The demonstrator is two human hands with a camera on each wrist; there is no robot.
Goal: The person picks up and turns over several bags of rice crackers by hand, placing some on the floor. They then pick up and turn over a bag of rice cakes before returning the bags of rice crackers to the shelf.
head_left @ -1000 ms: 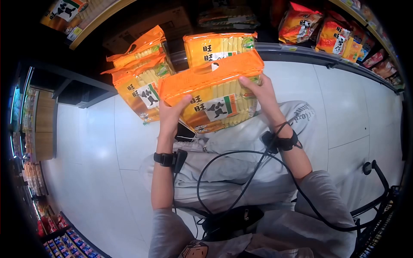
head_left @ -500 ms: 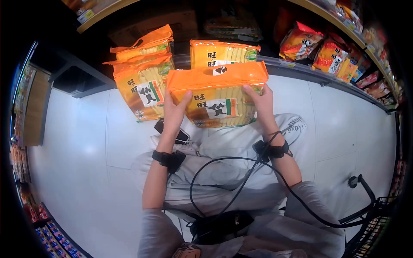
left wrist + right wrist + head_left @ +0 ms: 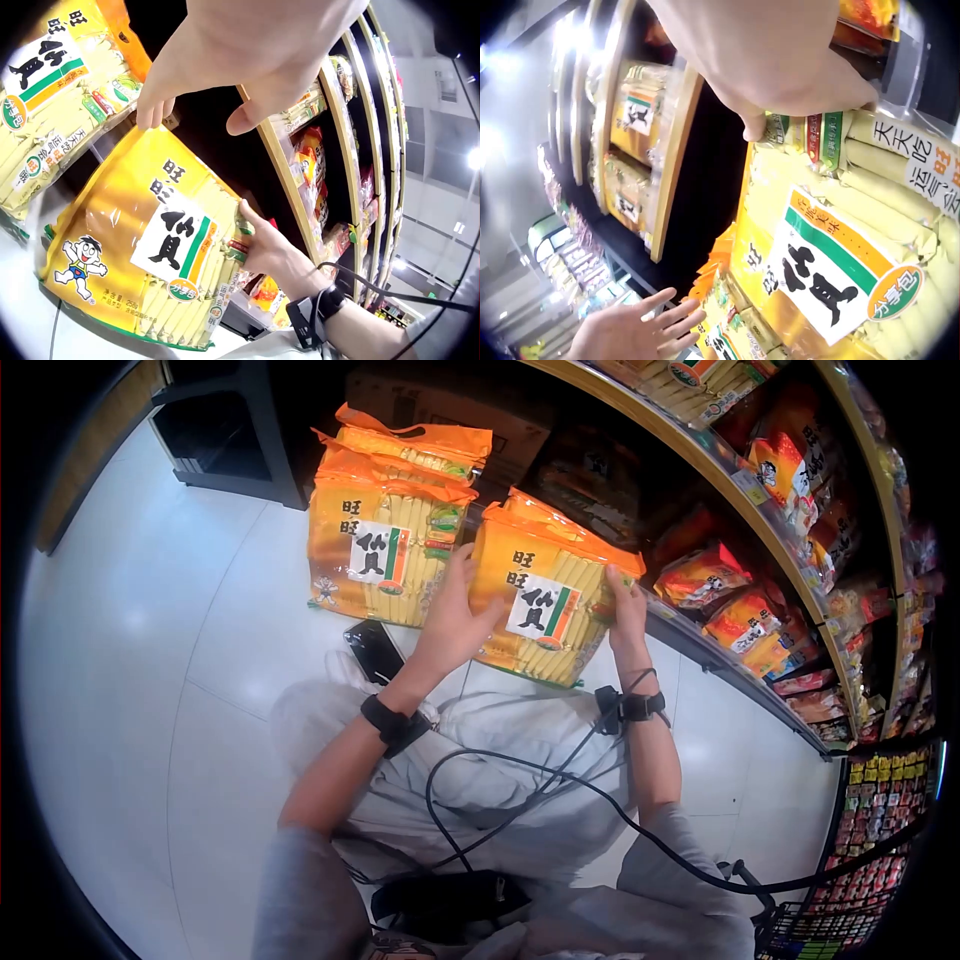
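- The snack bag (image 3: 545, 605) was straight ahead of the person, up off the floor and over the knees, between the two hands and just in front of the lowest shelf (image 3: 705, 650).
- Its long axis ran from the bottom edge near the lap up to the orange sealed top, which leaned toward the shelf; the printed face was turned to the person.
- The left hand (image 3: 450, 615) lay against the bag's left side with fingers straight and spread, pressing rather than curling round it.
- The right hand (image 3: 628, 615) pinched the bag's right edge, the thumb on the front face in the left wrist view and the fingers behind.
- Both hands touched the bag, so neither was nearer.
- More bags of the same kind (image 3: 385, 550) stood on the floor to the left, just beside the left hand.
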